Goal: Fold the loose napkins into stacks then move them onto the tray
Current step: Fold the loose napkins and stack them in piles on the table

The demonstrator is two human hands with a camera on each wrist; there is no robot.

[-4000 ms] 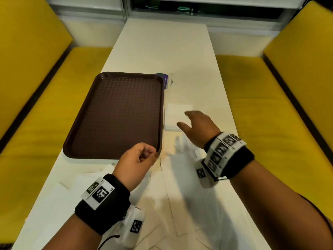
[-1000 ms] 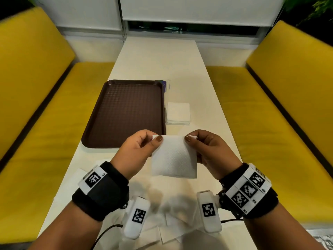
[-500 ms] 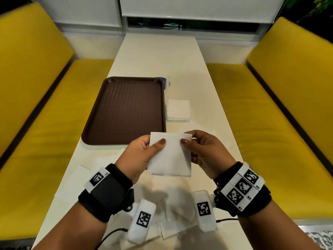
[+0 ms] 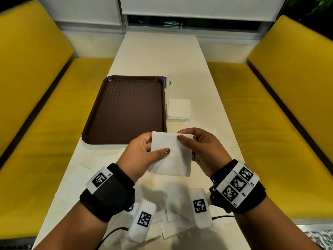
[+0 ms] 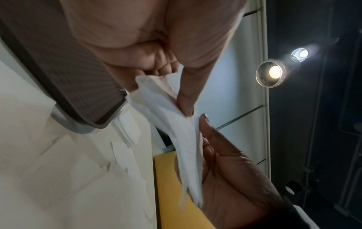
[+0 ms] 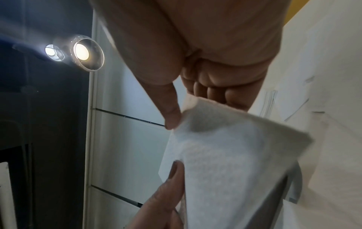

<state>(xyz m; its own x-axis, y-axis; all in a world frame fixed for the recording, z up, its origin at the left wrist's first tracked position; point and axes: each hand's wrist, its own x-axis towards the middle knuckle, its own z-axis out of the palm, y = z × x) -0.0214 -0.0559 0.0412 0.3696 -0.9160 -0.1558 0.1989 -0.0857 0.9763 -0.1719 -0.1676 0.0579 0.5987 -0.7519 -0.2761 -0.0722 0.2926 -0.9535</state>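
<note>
Both hands, left hand and right hand, pinch a folded napkin with their fingers above the table. Beyond it lie the brown tray at left and a napkin stack just right of it. Loose napkins litter the near table under the wrists.

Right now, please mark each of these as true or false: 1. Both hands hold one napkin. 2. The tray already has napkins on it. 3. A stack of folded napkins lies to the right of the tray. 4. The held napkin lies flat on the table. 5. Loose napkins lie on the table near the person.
1. True: the left hand and the right hand both pinch the held napkin.
2. False: the tray holds no napkins.
3. True: the stack of folded napkins sits beside the tray's right edge.
4. False: it is held up in the air above the table.
5. True: loose napkins lie there.
</note>
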